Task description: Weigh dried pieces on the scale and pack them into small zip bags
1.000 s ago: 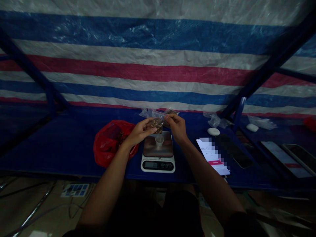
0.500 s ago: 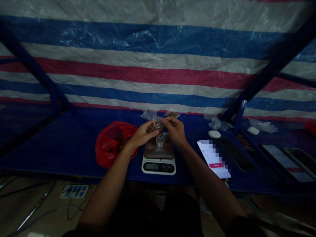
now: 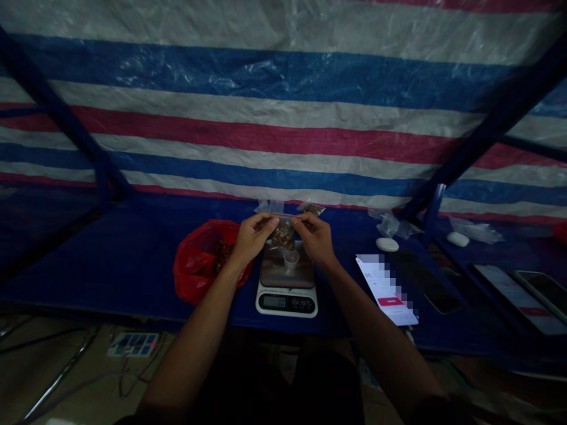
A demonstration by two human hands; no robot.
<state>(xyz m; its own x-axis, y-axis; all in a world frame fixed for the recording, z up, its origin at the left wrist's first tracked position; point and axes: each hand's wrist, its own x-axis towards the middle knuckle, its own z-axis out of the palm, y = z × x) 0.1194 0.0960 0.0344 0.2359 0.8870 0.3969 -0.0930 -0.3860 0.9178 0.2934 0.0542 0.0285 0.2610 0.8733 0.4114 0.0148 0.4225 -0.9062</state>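
Between my two hands hangs a small clear zip bag [image 3: 283, 236] with brown dried pieces in its lower part. My left hand [image 3: 256, 236] pinches the bag's top edge on the left. My right hand [image 3: 313, 237] pinches the same edge on the right. Below the bag, a small clear plastic cup [image 3: 291, 258] stands on the metal plate of a white digital kitchen scale [image 3: 287, 301]. Its display is too dim to read surely. Left of the scale, an open red plastic bag [image 3: 190, 271] holds more brown pieces, partly behind my left forearm.
Behind my hands lie a filled clear bag [image 3: 312, 209] and some clear bags [image 3: 262, 206]. On the right are a lit phone [image 3: 376, 289], a dark phone [image 3: 440, 294], a white case [image 3: 387, 244] and crumpled plastic [image 3: 390, 225]. Blue frame posts [image 3: 460, 147] slant at both sides.
My left hand has moved from the bag's filled body up to its top edge. The bag now hangs straight, stretched between both hands, and the cup below it shows more fully.
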